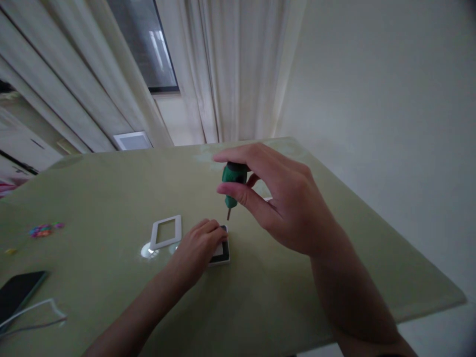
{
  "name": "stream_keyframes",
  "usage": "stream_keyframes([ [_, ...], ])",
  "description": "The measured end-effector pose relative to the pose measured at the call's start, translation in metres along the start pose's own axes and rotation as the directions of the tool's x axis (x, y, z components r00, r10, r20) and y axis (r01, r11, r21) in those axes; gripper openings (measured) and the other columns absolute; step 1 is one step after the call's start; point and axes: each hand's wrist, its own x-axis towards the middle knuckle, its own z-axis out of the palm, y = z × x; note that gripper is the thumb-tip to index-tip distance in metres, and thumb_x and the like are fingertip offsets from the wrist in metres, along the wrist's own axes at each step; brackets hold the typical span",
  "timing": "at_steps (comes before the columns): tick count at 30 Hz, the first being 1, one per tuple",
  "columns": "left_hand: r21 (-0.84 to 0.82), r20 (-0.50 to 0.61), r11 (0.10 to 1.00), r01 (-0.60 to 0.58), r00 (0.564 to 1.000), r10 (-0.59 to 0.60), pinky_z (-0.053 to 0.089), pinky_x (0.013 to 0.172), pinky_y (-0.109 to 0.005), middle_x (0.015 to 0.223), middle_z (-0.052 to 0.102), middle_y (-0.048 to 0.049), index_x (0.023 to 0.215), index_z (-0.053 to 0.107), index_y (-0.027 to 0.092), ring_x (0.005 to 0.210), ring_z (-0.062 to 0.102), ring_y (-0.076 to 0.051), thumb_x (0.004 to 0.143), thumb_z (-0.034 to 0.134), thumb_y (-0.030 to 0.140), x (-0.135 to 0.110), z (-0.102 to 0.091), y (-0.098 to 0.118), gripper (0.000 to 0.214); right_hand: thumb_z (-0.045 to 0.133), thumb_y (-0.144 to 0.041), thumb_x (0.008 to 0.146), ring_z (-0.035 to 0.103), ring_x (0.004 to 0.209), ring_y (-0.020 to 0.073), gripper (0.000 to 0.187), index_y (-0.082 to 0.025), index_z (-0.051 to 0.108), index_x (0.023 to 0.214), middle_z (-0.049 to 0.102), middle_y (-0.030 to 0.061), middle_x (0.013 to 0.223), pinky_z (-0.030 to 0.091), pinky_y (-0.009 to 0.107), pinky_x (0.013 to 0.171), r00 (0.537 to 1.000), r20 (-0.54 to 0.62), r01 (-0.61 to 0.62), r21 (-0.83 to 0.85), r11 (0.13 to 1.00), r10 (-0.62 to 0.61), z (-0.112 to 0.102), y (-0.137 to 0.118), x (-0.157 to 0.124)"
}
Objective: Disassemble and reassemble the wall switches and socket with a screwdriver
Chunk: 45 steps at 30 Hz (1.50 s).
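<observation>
My right hand [277, 198] grips a short green-handled screwdriver [233, 181] upright, its tip pointing down just above a small square switch plate [222, 254]. My left hand [199, 244] lies curled over that plate and presses it to the green table [278, 297]. The plate is mostly hidden under my fingers; only its dark and white right edge shows. A white square frame [166, 231] lies flat just left of my left hand.
A dark phone [18, 292] and a white cable [35, 315] lie at the near left edge. Small colourful pieces [44, 229] sit at the left. Curtains and a window stand behind the table, a pale wall to the right.
</observation>
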Motion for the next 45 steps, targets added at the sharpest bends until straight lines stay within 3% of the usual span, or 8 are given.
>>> stream_keyframes([
  [10,-0.121,-0.139,0.992,0.028,0.989,-0.045,0.052,0.078,-0.034,0.093,0.073,-0.0039,0.092,0.076,0.021,0.09,0.069,-0.024,0.102,0.067,0.012,-0.006,0.009,-0.003,0.016,0.068,-0.026,0.107,0.075,0.103,0.0177,0.025,-0.023,0.068,0.131,0.076,0.0049,0.122,0.057,0.031,0.098,1.0,0.018,0.0,0.002,1.0,0.0,0.006,0.001,-0.001],
  [16,-0.295,-0.105,0.951,0.097,0.985,-0.133,0.05,0.076,-0.035,0.091,0.069,-0.0037,0.086,0.077,0.021,0.086,0.065,-0.023,0.099,0.075,0.019,-0.01,0.016,-0.013,0.013,0.066,-0.025,0.108,0.073,0.108,0.0192,0.025,-0.022,0.067,0.133,0.076,0.0067,0.125,0.057,0.034,0.098,0.997,0.07,-0.022,0.001,1.0,0.021,0.011,0.002,0.0],
  [25,-0.237,-0.304,0.94,-0.247,0.937,0.169,0.053,0.081,-0.036,0.1,0.072,-0.0067,0.1,0.076,0.023,0.094,0.063,-0.024,0.108,0.068,0.033,-0.034,0.032,-0.026,0.016,0.067,-0.024,0.107,0.072,0.108,0.0193,0.026,-0.02,0.066,0.133,0.076,0.0069,0.122,0.057,0.034,0.098,0.989,0.132,-0.071,-0.015,0.997,0.073,0.023,0.005,0.0],
  [27,-0.244,-0.289,0.923,-0.297,0.931,0.223,0.055,0.087,-0.04,0.105,0.073,-0.0084,0.105,0.076,0.024,0.1,0.066,-0.026,0.103,0.075,0.042,-0.04,0.031,-0.029,0.019,0.068,-0.024,0.107,0.072,0.11,0.0193,0.027,-0.02,0.066,0.134,0.076,0.0069,0.123,0.058,0.034,0.098,0.987,0.143,-0.074,-0.015,0.997,0.076,0.027,0.006,0.0],
  [32,-0.268,-0.178,0.901,-0.341,0.937,0.301,0.054,0.109,-0.052,0.131,0.074,-0.0137,0.119,0.076,0.027,0.132,0.063,-0.038,0.082,0.091,0.061,-0.047,0.02,-0.032,0.053,0.068,-0.026,0.108,0.072,0.111,0.0191,0.025,-0.021,0.067,0.132,0.076,0.0062,0.122,0.058,0.034,0.099,0.982,0.16,-0.095,-0.014,0.995,0.096,0.037,0.008,0.001],
  [37,-0.259,-0.149,0.885,-0.386,0.922,0.358,0.048,0.118,-0.056,0.133,0.076,-0.0146,0.122,0.072,0.026,0.128,0.069,-0.037,0.074,0.089,0.075,-0.045,0.015,-0.032,0.071,0.067,-0.026,0.108,0.073,0.112,0.0196,0.025,-0.022,0.068,0.133,0.077,0.0062,0.121,0.059,0.034,0.099,0.982,0.156,-0.102,-0.035,0.994,0.106,0.041,0.009,0.002],
  [42,-0.184,-0.243,0.942,-0.28,0.942,0.232,0.052,0.104,-0.053,0.135,0.074,-0.0151,0.121,0.068,0.024,0.124,0.069,-0.036,0.094,0.082,0.055,-0.044,0.024,-0.038,0.044,0.068,-0.026,0.108,0.073,0.109,0.0181,0.025,-0.02,0.068,0.132,0.077,0.0062,0.121,0.059,0.032,0.1,0.986,0.14,-0.086,-0.041,0.995,0.091,0.042,0.013,0.002],
  [45,-0.163,-0.311,0.964,-0.208,0.938,0.15,0.05,0.102,-0.053,0.134,0.075,-0.0141,0.117,0.066,0.024,0.123,0.068,-0.036,0.098,0.08,0.05,-0.042,0.029,-0.043,0.036,0.069,-0.027,0.107,0.074,0.106,0.018,0.026,-0.022,0.068,0.133,0.077,0.0057,0.119,0.059,0.032,0.097,0.986,0.137,-0.087,-0.037,0.996,0.091,0.043,0.014,0.002],
])
